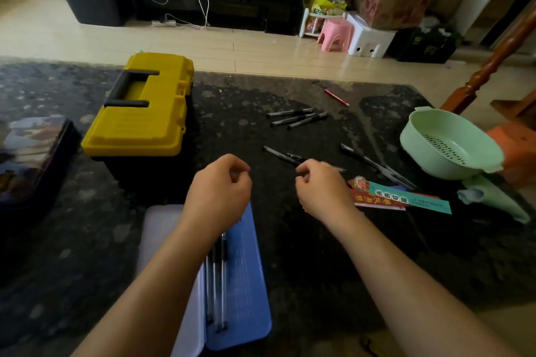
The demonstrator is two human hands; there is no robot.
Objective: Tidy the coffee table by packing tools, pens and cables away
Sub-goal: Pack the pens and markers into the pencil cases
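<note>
An open blue pen case (246, 284) lies at the table's near edge with a few black pens (216, 284) inside it. My left hand (220, 188) hovers above the case with its fingers curled and nothing visible in them. My right hand (322, 185) pinches a black pen (338, 169) just off the dark tabletop (290, 255). Other black pens lie loose: one just beyond my right hand (278, 153), three together farther back (295, 117), and a pair to the right (377, 166). A red pencil (336, 97) rests near the far edge.
A closed yellow and black toolbox (142, 107) stands at the left. A green colander (449, 143) sits at the right edge above a folded green cloth (493, 197). Printed paper strips (400, 197) lie beside my right hand. A dark tray (32, 159) sits far left.
</note>
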